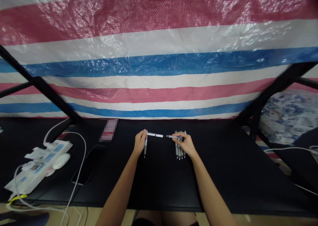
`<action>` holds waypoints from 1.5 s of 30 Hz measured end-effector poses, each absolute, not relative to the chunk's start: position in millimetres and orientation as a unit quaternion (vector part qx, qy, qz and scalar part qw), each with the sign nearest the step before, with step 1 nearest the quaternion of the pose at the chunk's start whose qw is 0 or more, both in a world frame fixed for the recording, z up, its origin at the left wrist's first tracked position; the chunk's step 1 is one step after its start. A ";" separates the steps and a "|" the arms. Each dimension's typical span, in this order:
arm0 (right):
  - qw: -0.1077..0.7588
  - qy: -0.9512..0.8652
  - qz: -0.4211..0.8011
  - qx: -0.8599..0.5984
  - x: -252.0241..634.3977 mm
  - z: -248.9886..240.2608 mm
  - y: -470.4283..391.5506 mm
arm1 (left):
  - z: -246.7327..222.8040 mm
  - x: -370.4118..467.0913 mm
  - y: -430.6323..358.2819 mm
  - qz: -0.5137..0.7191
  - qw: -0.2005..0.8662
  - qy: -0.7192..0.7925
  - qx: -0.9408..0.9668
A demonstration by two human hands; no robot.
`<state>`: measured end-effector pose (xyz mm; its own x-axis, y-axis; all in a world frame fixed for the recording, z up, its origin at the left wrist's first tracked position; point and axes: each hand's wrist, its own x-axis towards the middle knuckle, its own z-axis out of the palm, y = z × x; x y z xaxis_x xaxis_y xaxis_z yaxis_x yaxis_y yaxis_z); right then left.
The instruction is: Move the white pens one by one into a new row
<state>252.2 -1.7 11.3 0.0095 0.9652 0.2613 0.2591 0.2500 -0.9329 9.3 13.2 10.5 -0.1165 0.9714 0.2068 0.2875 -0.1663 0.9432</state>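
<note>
My left hand (140, 141) is closed, pinching the end of a white pen barrel (155, 135) that points right. Facing its other end is a clear grey pen part (171, 136), pinched between the fingers of my right hand (185, 144). A thin dark piece shows between the two parts; whether they touch is too small to tell. Beside my left fingers a single grey-and-white pen (145, 148) lies on the black table, tip toward me. Several similar pens (179, 151) lie side by side under and beside my right hand, which partly hides them.
On the left of the black table (159, 183) are a white power strip (41, 168) with plugs and cables, a white mouse-like object (61, 161) and a dark phone (88, 164). A blurred pink item (109, 129) lies farther back. Striped sheeting (159, 65) hangs behind, between black frame bars.
</note>
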 end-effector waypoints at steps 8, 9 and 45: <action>0.518 -0.590 0.356 -0.507 262.7 10.7 -1.3 | 7.8 5.7 15.3 0.547 0.341 0.553 0.527; 0.519 -0.590 0.355 -0.506 263.6 10.6 -1.3 | 7.8 5.5 15.4 0.551 0.339 0.553 0.526; 0.496 -0.610 0.349 -0.510 253.1 13.3 -2.9 | 11.4 10.0 12.8 0.503 0.339 0.560 0.564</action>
<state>253.1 -2.9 13.3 0.0127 0.9688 0.2476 0.2759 0.2346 -0.9321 10.0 12.8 11.4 -0.1337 0.9730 0.1882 0.2921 -0.1428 0.9457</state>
